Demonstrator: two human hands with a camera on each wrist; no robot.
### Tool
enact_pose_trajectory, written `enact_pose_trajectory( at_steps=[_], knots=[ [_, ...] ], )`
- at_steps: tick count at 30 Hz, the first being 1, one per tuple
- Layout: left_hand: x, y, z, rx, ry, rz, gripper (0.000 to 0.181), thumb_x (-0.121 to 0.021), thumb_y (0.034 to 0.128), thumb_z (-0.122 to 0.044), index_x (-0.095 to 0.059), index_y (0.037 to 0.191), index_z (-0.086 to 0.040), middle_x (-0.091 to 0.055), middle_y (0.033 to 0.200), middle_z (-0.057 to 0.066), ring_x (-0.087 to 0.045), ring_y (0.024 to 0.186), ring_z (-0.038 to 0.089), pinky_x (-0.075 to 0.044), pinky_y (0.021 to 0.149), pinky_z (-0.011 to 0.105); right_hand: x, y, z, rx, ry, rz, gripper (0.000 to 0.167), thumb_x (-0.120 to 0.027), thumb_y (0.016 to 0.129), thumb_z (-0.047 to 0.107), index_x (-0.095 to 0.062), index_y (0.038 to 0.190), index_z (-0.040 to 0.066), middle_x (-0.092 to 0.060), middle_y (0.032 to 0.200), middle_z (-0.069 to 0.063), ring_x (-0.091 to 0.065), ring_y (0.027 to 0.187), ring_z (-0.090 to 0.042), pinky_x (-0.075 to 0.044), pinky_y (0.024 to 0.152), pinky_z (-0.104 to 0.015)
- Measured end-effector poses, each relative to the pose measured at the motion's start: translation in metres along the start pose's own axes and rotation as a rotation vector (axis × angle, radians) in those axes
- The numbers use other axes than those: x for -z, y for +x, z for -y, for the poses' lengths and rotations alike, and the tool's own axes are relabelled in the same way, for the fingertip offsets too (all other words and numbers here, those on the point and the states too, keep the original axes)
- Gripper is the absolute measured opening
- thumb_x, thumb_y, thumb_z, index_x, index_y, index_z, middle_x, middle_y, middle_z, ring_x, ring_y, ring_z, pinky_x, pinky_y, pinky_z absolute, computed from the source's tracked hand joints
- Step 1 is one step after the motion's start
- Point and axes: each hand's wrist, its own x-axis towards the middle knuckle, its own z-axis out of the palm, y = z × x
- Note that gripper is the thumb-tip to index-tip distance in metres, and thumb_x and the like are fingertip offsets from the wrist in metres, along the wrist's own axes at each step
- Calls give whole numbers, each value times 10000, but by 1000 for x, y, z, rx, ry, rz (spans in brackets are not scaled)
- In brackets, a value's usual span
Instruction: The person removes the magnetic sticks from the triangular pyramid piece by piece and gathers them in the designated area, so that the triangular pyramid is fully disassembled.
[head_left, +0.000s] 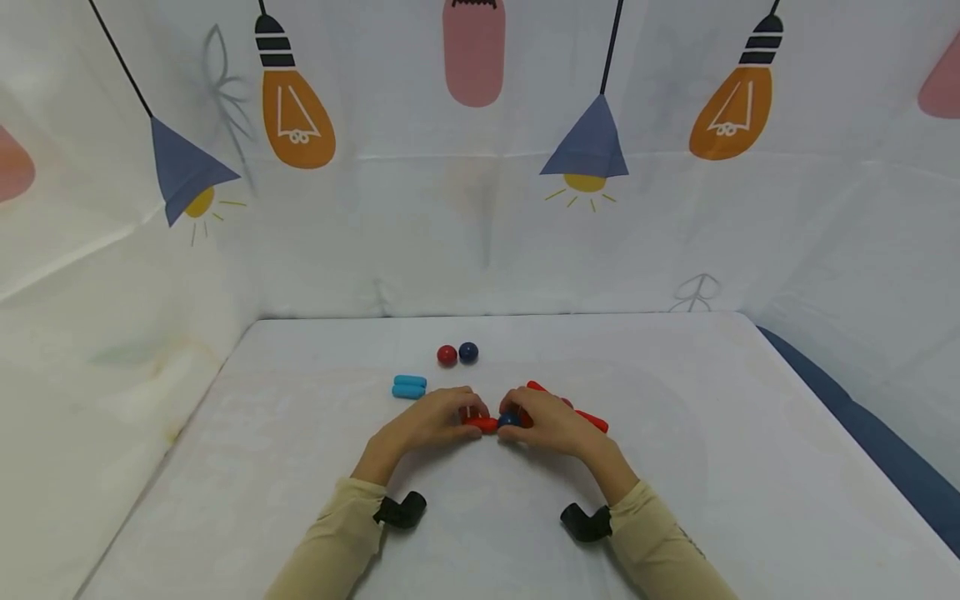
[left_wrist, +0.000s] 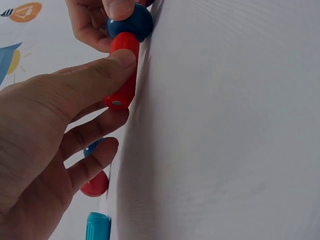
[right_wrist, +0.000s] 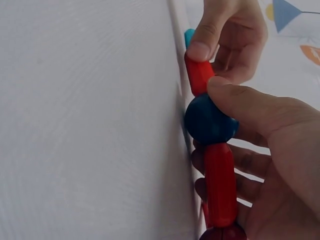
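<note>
Biggest thing under the fingers, from my end: the white table (head_left: 750, 500), w/ the lamp-print sheet (head_left: 420, 225) well beyond all fingertips. L hand (head_left: 435, 417) and R hand (head_left: 553, 423) reach in from either side, fingertips nearly meeting. I read L fingers as grasping: thumb and fingertips pinch the held red rod (left_wrist: 121, 95). R fingers grasp too, thumb on the blue ball (right_wrist: 207, 122), the others curled behind it and the second red rod (right_wrist: 220, 185).

Rods next. The held red rod points from L thumb toward R thumb, its end touching the blue ball; the second red rod runs from that ball back along R fingers. Outer red rods (head_left: 592, 421) lie just beyond and outside R fingers. Light-blue rods (head_left: 408, 391), a pair, lie just beyond L fingers, untouched.

Balls last: the blue ball is btwn the thumbs; a dark red ball (right_wrist: 222, 234) sits at the second red rod's other end, prob. touching. Loose red ball (head_left: 447, 356) and loose navy ball (head_left: 468, 352) sit together, farther beyond L fingertips.

Step in hand, I'd say: butting rod onto ball — can't tell if seated. Next move prob. calls for R fingers steadying the ball, L thumb pressing gently in line, no tugging.
</note>
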Motion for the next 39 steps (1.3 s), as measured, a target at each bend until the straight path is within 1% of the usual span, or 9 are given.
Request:
enact_pose_trajectory(
  at_steps=[3,6,10,17,21,26,31,36,39],
  knots=[
    [2,0,1,-15,-21,13,221,-702,852,-248,-665,1062,-187,-604,936,-87,-536,841,65,-470,776,205,0,0,0,0,-3,3,330,-683,853,376,-593,1118,200,-595,992,100,-524,893,-76,-477,815,-310],
    [5,-2,2,-14,-31,35,205,-699,855,-220,-680,1056,-189,-616,957,-85,-533,863,63,-472,797,210,1,0,0,-4,-11,0,325,-687,852,366,-590,1116,204,-594,1004,94,-523,900,-80,-482,822,-314],
    [7,-4,3,10,-19,54,207,-689,864,-203,-691,1070,-191,-623,988,-82,-540,893,61,-479,826,219,2,0,0,-13,-17,-5,316,-690,851,358,-587,1105,202,-589,1002,85,-522,899,-88,-488,826,-321],
    [12,-8,5,63,13,13,180,-692,862,-234,-702,1038,-197,-586,990,-74,-540,887,71,-485,810,248,2,1,-1,-14,-5,7,328,-690,849,372,-583,1111,207,-593,1003,84,-525,911,-99,-498,834,-329],
    [18,-12,8,79,-22,-6,182,-694,859,-224,-696,1038,-190,-597,952,-82,-544,862,80,-482,794,257,2,1,-1,-28,-2,11,332,-693,844,379,-581,1110,214,-587,996,90,-522,910,-105,-494,825,-324],
    [28,-17,11,77,-49,-44,181,-711,844,-198,-693,1023,-180,-609,944,-76,-552,862,99,-491,806,294,3,0,-1,-38,-18,6,342,-692,844,382,-580,1119,214,-584,1007,89,-518,916,-102,-491,825,-322],
    [33,-21,19,77,-6,-81,152,-728,828,-214,-690,976,-207,-621,910,-112,-562,840,92,-484,781,287,2,-1,0,-25,-48,-9,344,-687,850,379,-581,1125,203,-587,1027,78,-516,916,-96,-487,834,-330],
    [39,-27,25,93,-15,-105,162,-753,801,-194,-674,941,-209,-631,863,-109,-572,807,128,-470,733,248,4,-3,1,-42,-56,-9,349,-690,842,395,-585,1125,219,-593,1049,74,-518,927,-104,-490,828,-366],
    [42,-32,28,113,-9,-114,165,-759,795,-190,-669,934,-203,-632,858,-105,-573,807,128,-470,740,247,5,-4,1,-52,-60,-15,353,-686,841,412,-589,1128,229,-594,1060,80,-518,932,-104,-485,831,-366]
  ],
)
